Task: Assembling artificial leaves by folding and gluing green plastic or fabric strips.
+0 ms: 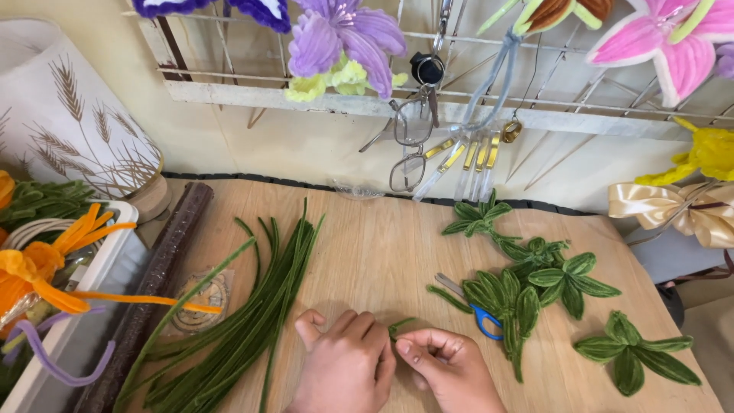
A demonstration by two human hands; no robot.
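Both hands meet at the near edge of a wooden table (382, 245). My left hand (344, 363) and my right hand (447, 367) pinch a short green pipe cleaner piece (399, 326) between their fingertips; only its small bent end shows. A pile of long green pipe cleaners (252, 313) lies just left of my left hand. To the right lie several finished green pipe cleaner leaf clusters (547, 279), one more (634, 356) at the far right, and blue-handled scissors (470, 302) partly under the leaves.
A white bin (107, 268) with orange and purple pipe cleaners stands at the left beside a dark brown rod (157, 283). A lamp shade (69, 115) sits at the back left. A wire rack (459, 99) holds pipe cleaner flowers, glasses and tools.
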